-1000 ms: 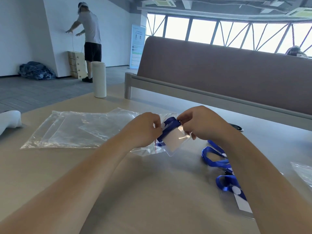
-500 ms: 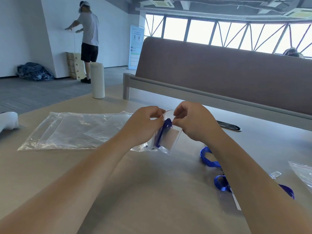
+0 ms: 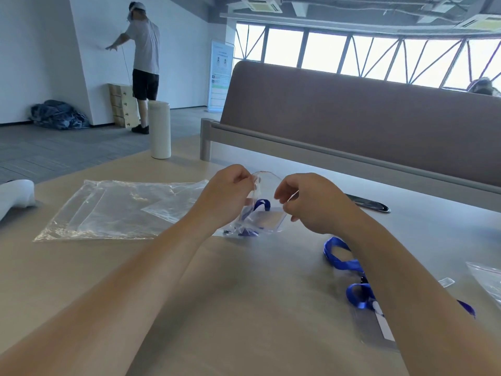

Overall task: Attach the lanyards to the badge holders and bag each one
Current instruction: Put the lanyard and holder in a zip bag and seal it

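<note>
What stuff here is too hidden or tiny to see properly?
Head view:
- Lanyards: partly hidden under the right arm.
- Bag at the right edge: cut off by the frame.
- White thing at the left edge: cut off; unidentifiable.
- Sign: words too small to read.
- Small bag pinched by left hand and right hand: clear plastic, so sealed or not is unclear.

An open-plan office: grey carpet tiles (image 3: 67, 150), padded desk divider (image 3: 352, 109), ceiling air-conditioning units (image 3: 264, 5), banner stand (image 3: 221, 77).
</note>
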`<act>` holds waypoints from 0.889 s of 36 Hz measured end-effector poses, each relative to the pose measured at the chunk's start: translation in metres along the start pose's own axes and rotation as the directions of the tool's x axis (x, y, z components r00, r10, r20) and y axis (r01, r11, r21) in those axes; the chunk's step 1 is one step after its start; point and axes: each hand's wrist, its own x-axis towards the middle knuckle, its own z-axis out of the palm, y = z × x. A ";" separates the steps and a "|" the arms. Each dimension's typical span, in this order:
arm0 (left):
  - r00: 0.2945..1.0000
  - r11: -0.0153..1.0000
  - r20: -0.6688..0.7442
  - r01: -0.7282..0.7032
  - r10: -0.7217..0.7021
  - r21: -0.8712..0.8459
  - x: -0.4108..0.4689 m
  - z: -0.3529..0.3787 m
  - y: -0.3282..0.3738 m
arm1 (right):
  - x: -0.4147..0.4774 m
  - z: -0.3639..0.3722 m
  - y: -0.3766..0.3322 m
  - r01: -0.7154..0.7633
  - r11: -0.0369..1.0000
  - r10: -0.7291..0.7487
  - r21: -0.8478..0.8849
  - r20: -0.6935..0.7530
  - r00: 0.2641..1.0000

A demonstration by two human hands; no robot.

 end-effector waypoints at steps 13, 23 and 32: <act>0.988 1.000 0.153 -0.005 0.004 0.001 -0.004 -0.001 0.002 | 0.002 0.012 0.017 -0.029 0.991 0.015 -0.130 -0.107 0.994; 0.966 0.985 0.257 -0.060 0.017 0.161 -0.014 -0.002 0.011 | 0.009 0.016 0.031 -0.098 0.987 0.076 -0.130 -0.170 0.982; 0.967 0.904 0.248 -0.155 0.057 0.397 -0.009 -0.008 0.001 | 0.011 0.007 0.037 -0.172 0.960 0.117 -0.220 -0.244 0.963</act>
